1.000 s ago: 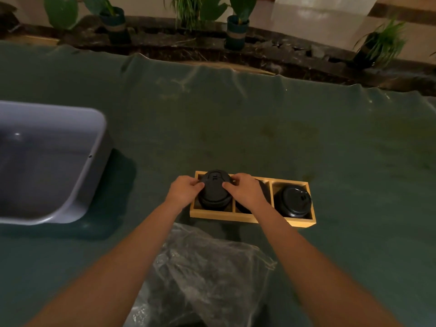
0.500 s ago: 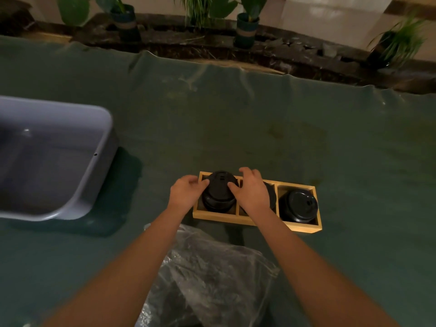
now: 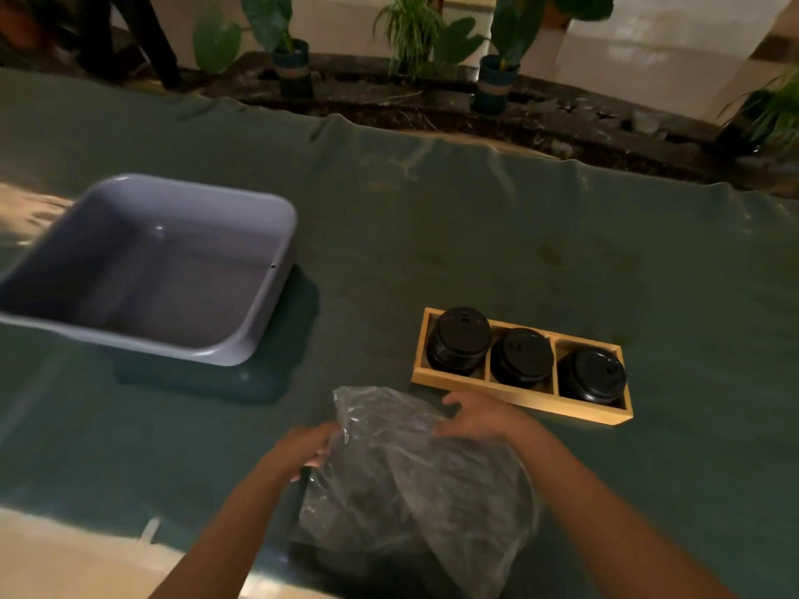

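A clear plastic bag (image 3: 415, 482) with dark contents lies on the green cloth near me. My left hand (image 3: 309, 445) grips the bag's left edge. On the bag's upper right side rests my right hand (image 3: 480, 419), fingers spread. Just beyond it, a wooden tray (image 3: 514, 393) has three compartments. A black lidded jar stands in each: the left jar (image 3: 459, 341), the middle jar (image 3: 521, 356) and the right jar (image 3: 592, 376).
A grey plastic tub (image 3: 259, 339) stands on the cloth at the left. Green cloth (image 3: 475, 235) covers the whole table. Potted plants (image 3: 294, 58) line the ground past the far edge. The table's near edge shows at the bottom left.
Both hands have left the left jar in the tray and come back toward me onto the plastic bag. My head has turned left, so the tub shows more fully.
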A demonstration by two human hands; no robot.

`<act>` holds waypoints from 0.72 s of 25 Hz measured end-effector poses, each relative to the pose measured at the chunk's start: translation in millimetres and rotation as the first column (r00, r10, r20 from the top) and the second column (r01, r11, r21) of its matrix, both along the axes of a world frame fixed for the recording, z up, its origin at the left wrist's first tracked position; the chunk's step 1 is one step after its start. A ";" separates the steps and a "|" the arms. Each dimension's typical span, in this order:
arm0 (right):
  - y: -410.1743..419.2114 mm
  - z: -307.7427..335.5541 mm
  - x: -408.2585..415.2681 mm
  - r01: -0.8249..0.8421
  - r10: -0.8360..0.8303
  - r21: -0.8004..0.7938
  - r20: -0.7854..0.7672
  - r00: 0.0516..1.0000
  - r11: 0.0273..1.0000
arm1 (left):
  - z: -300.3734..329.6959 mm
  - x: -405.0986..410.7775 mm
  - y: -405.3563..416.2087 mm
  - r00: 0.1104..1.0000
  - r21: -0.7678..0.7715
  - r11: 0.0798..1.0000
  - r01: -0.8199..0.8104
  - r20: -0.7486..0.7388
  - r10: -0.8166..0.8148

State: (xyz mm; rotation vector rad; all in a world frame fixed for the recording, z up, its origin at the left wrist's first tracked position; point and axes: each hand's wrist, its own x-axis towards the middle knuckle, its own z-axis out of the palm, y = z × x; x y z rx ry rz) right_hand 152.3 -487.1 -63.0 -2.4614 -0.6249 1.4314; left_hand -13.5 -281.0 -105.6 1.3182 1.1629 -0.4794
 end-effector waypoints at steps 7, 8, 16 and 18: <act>-39.7 19.4 -0.2 0.228 -0.234 0.247 -0.006 0.972 0.942 | 40.7 15.3 -5.7 0.916 0.273 0.951 0.145 0.325 -0.233; -48.6 25.8 1.6 0.259 -0.266 0.295 -0.017 0.964 0.920 | 55.8 23.9 -1.5 0.884 0.278 0.948 0.157 0.389 -0.260; -109.3 55.8 3.4 0.689 -0.528 0.564 -0.452 0.719 0.455 | 124.2 74.0 17.1 0.785 0.089 0.964 0.252 0.564 -0.257; -114.1 54.5 -3.0 0.768 -0.535 0.538 -0.558 0.634 0.348 | 114.0 72.6 -7.4 0.795 0.042 0.962 0.271 0.553 -0.249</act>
